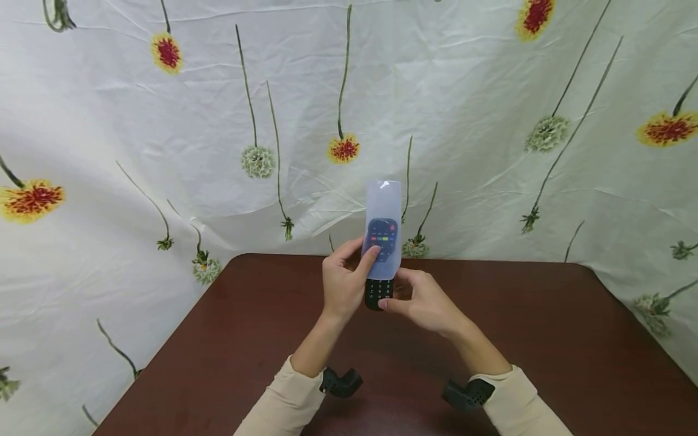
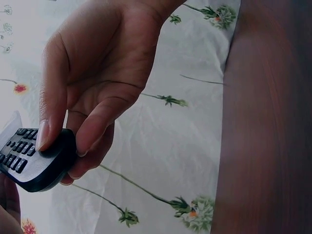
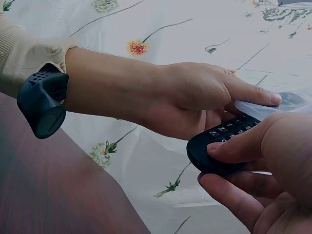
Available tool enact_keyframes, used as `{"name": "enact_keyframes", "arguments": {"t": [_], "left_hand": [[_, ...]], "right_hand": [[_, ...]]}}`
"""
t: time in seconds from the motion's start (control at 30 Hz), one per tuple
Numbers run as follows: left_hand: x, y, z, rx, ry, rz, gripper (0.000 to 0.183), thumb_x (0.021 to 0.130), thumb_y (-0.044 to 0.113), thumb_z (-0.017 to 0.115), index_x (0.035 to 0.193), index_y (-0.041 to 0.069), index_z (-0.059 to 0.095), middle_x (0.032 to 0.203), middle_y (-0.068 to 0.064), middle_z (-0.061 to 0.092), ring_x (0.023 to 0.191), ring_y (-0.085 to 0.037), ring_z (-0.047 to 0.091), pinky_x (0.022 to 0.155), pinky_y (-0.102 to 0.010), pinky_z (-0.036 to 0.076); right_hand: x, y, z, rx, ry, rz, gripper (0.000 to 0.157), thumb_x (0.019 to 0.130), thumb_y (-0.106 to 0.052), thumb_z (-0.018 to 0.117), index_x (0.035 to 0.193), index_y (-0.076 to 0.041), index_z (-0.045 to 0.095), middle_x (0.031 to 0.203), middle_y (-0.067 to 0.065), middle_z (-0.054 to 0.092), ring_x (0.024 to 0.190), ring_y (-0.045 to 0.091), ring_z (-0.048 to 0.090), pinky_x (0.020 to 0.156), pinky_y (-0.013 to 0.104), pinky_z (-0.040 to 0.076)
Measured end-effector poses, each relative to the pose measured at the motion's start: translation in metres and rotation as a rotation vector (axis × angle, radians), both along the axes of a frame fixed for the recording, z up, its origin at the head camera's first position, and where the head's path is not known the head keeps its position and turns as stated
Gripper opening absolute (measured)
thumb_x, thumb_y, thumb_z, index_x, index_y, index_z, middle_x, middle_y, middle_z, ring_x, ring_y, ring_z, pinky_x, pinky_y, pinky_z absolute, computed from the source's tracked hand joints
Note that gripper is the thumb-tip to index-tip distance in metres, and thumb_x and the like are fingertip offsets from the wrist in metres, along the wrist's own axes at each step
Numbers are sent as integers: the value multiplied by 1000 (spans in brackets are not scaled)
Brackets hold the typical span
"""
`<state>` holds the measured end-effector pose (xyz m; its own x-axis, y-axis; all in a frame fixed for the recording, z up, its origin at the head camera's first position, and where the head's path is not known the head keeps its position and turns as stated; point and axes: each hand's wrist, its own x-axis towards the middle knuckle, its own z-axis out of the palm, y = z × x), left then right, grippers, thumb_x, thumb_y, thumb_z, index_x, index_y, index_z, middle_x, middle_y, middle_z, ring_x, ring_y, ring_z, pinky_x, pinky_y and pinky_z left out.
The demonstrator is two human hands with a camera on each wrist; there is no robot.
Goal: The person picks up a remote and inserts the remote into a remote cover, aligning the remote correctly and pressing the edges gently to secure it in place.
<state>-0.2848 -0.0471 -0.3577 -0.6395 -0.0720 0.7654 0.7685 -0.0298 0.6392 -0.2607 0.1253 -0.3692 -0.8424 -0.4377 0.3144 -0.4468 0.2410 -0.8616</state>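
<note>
Most of the remote (image 1: 372,293) sits inside the translucent sleeve (image 1: 384,200), keypad end bare! Left hand (image 1: 342,280) grips the sleeve around it; right hand (image 1: 428,304) pinches that bare end.

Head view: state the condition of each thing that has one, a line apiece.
Remote control: partly inside the cover, lower keypad end sticking out; power cannot be told.
Translucent cover: partway over the remote control, far end unfilled.
Left hand: grips the cover, thumb on its front.
Right hand: grips the remote control's exposed end.
Floral cloth: upright behind the table, wrinkled.
</note>
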Motion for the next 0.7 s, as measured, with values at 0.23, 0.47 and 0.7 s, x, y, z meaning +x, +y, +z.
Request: {"name": "enact_keyframes", "arguments": {"t": [0.23,0.47,0.7], "left_hand": [[2,2,0,15,-6,-10,22,93,1,77,113,-8,75,100,-18,74,78,-17,68,65,-23,55],[2,4,-1,16,-17,-7,23,94,2,76,114,-9,75,100,-17,74,78,-17,68,65,-23,56],[0,-2,0,-27,-49,-38,23,95,3,75,116,-7,75,102,-17,74,80,-20,69,66,-25,56]], "right_hand": [[0,0,0,-25,2,-3,44,89,-5,80,130,3,66,108,10,74,91,24,73,78,39,59],[-1,2,1,-30,-3,-11,45,89,-5,80,131,2,66,108,10,74,90,24,73,77,38,59],[-1,3,3,-30,-12,-15,49,90,-6,79,136,2,63,112,11,73,92,25,73,78,39,59]]}}
